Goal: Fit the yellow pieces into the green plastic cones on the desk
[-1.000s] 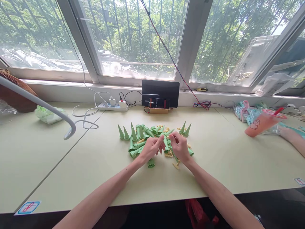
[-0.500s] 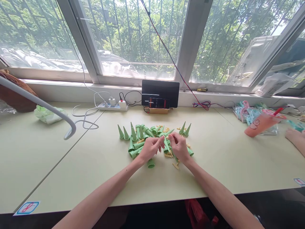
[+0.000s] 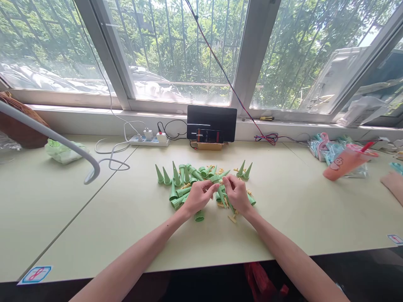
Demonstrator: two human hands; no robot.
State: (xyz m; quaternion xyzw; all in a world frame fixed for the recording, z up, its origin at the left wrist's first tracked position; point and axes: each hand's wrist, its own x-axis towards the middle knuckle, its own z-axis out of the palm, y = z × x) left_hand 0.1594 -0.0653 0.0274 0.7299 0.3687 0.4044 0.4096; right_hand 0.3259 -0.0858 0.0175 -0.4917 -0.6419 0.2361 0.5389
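Observation:
My left hand (image 3: 200,195) is closed, thumb and fingers pinching a green plastic watering spike (image 3: 221,197) whose point hangs downward. My right hand (image 3: 235,193) is closed beside the spike's wide end, and a small yellow T-shaped piece (image 3: 221,182) shows at its fingertips, partly hidden. Around and beneath both hands lies a heap of green spikes (image 3: 182,192) with loose yellow T-shaped pieces (image 3: 232,218) among them. Several spikes stand point up at the heap's left, and two upright spikes (image 3: 241,169) stand at its right.
Behind the heap, a dark tablet (image 3: 212,119) leans at the wall with a phone (image 3: 209,135) before it. A power strip (image 3: 151,140) lies left of them. To the right are a pink cup (image 3: 344,164), bagged items (image 3: 324,144) and another person's hand (image 3: 392,184). A grey curved arm (image 3: 63,134) crosses the left.
The spike's tip has swung slightly down and to the right between my hands. My hands stay almost in place. At the right edge, the other person's hand has shifted outward.

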